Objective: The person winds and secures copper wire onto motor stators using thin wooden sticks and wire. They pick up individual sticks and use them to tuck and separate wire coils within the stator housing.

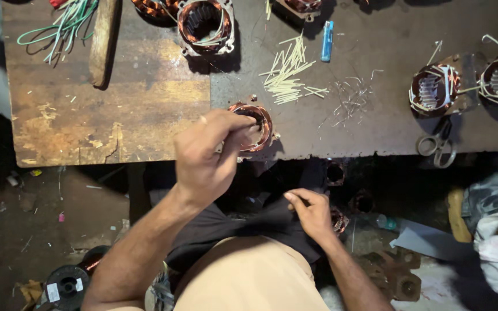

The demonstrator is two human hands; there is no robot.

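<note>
Copper-wound stator [256,124] sits at table edge, left hand [208,152] pinching closed at its rim.

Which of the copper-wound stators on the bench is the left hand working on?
The stator at the bench's front edge; the left hand touches it, while the others sit untouched farther back and right.

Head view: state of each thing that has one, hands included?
Left hand: closed, fingers pinched at the motor coil on the bench edge.
Right hand: half curled, low by the lap, holding nothing visible.
Motor coil: flat on the bench, opening up.
Scissors: lying flat, blades closed.
Thin sticks: loose, scattered in a pile.
Blue lighter: lying flat.
Green wires: loose tangle on wooden board.
</note>
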